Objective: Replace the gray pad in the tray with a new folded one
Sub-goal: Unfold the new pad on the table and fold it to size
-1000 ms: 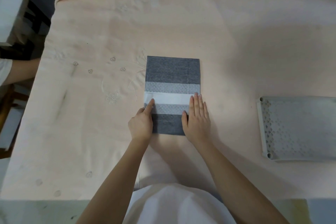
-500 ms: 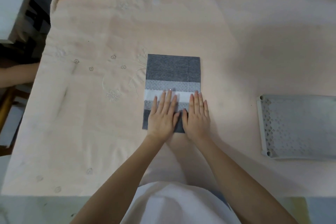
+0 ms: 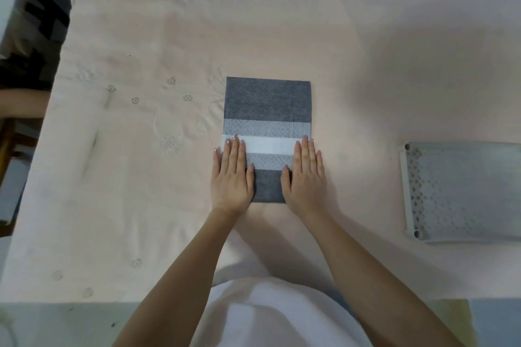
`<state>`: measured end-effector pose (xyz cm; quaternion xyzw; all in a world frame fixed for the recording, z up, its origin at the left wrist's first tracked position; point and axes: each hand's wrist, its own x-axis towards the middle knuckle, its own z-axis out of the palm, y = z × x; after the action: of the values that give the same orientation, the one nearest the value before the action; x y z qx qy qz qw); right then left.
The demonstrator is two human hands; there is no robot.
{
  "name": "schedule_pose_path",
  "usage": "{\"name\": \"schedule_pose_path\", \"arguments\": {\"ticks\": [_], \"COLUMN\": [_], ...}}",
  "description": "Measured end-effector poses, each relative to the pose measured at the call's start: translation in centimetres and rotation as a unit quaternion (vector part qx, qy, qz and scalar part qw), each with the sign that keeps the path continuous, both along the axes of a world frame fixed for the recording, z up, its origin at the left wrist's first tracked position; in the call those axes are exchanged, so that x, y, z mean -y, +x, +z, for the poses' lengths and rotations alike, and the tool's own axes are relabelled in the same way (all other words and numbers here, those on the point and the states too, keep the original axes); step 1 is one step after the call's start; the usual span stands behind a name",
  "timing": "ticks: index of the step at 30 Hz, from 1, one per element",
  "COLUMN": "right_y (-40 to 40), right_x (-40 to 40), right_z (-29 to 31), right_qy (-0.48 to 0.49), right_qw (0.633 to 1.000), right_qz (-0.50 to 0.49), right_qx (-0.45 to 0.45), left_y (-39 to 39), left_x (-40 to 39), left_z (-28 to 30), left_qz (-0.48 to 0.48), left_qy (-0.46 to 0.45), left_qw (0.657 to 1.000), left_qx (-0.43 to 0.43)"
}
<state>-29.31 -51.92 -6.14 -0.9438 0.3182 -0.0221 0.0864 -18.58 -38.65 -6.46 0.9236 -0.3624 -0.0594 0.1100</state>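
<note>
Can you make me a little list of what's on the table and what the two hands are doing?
pad: folded gray pad with a white stripe, lying flat mid-table
left hand: left hand flat on the pad's left edge, fingers straight
right hand: right hand flat on the pad's right edge, fingers straight
tray: perforated tray to the right, apart from the pad
surface: pinkish cloth under everything

A pale pink embroidered cloth (image 3: 174,121) covers the table, another person's forearm (image 3: 22,103) at its left edge.

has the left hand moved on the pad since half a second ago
Yes. The left hand slid left across the gray pad, from beside the right hand to the pad's left edge.
</note>
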Motion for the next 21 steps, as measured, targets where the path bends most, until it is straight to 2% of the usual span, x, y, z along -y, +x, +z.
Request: {"name": "schedule_pose_path", "arguments": {"ticks": [6,10,14,21], "right_y": [0.4,3.1,4.1,0.6], "right_x": [-0.4,-3.5,-4.6,-1.1], "right_z": [0.4,1.0,0.1,0.0], "right_qy": [-0.016,-0.001,0.018,0.025], "right_qw": [1.0,0.998,0.996,0.999], "right_qz": [-0.019,0.061,0.088,0.009], "right_qx": [-0.007,0.035,-0.009,0.021], "left_y": [-0.2,-0.1,-0.1,-0.1], "left_x": [0.2,0.3,0.1,0.1], "left_z": [0.3,0.2,0.1,0.3], "left_qz": [0.033,0.027,0.034,0.059], "left_qy": [-0.008,-0.008,-0.009,-0.016], "left_qw": [0.999,1.0,0.999,0.998], "left_qx": [0.011,0.008,-0.003,-0.007]}}
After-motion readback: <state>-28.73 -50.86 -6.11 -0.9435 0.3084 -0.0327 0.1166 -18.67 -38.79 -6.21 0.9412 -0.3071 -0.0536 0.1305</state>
